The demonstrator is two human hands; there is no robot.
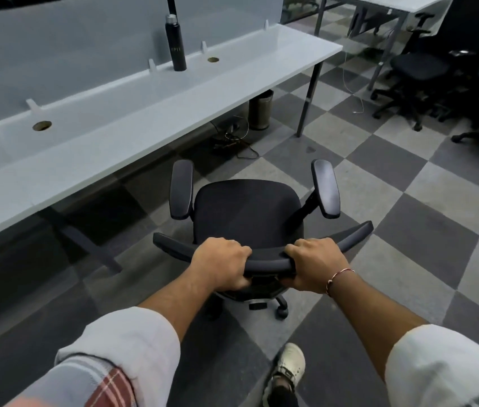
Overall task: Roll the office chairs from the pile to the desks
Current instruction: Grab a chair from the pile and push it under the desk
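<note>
Head camera looks down, close over chair [247,210].

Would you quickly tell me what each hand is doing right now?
Left hand: grips the top edge of the chair backrest.
Right hand: grips the same backrest edge, fingers curled over it.
</note>
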